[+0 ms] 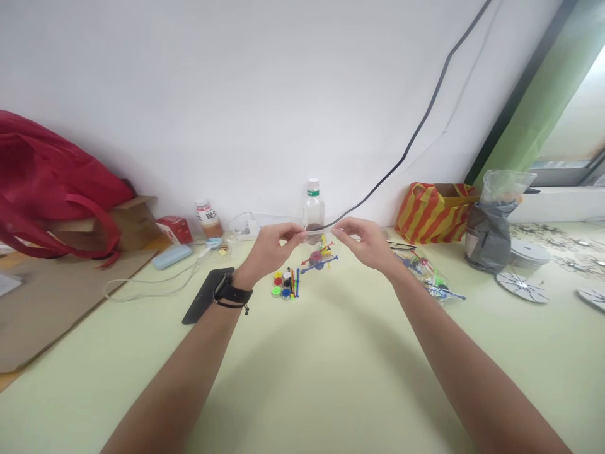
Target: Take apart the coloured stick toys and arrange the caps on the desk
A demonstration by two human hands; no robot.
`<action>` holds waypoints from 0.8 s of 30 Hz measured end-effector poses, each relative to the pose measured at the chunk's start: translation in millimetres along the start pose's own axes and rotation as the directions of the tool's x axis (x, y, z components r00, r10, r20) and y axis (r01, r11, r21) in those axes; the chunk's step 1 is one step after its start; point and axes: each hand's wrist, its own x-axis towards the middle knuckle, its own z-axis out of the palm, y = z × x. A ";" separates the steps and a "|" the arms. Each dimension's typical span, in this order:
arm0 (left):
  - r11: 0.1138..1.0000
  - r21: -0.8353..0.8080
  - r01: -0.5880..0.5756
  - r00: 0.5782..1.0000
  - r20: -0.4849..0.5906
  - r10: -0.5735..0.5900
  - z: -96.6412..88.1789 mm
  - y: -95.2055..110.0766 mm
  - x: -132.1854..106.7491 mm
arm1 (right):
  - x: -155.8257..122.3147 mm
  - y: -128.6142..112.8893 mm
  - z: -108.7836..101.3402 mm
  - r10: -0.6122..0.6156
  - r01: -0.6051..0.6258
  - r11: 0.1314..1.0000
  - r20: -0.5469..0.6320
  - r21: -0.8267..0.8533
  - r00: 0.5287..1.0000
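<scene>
Both my hands are raised over the pale green table [302, 366] and pinch the top corners of a small clear plastic bag [317, 238]. My left hand [269, 249], with a black watch on the wrist, grips the bag's left edge. My right hand [366, 243] grips its right edge. Inside the bag hang a few coloured sticks and a dark disc [319, 255]. Just below on the table lies a small pile of coloured discs and sticks [286, 284].
A black phone [207, 294] lies left of my left wrist. A clear bottle [313, 208], a small jar [208, 219] and a power strip stand by the wall. Another bag of coloured parts [428, 274] lies at right, with a striped bag [432, 211] and grey sack [489, 233] beyond. A red bag [51, 183] sits far left.
</scene>
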 end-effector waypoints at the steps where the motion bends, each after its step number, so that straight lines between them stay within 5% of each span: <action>1: 1.000 0.007 -0.003 1.000 0.002 0.003 -0.1 0.0 0.0 | -0.2 0.8 1.1 0.004 -0.004 1.000 -0.015 0.013 1.000; 9: 0.950 -0.290 0.118 0.992 -0.008 -0.126 1.1 -3.4 -0.8 | -2.8 5.3 3.0 0.138 -0.123 0.944 -0.028 0.306 0.990; 15: 0.923 -0.356 0.146 0.988 0.001 -0.156 3.0 -3.7 -2.4 | -2.8 5.2 -1.3 0.070 -0.066 0.955 -0.004 0.290 0.998; 19: 0.929 -0.328 0.173 0.985 0.047 -0.167 4.0 0.0 -3.7 | -2.7 2.1 -4.2 0.042 -0.048 0.968 0.031 0.246 0.999; 24: 0.990 -0.102 0.094 0.990 0.112 -0.082 1.3 6.0 -1.7 | -1.4 -3.0 -5.6 0.004 -0.006 1.000 0.076 0.022 0.997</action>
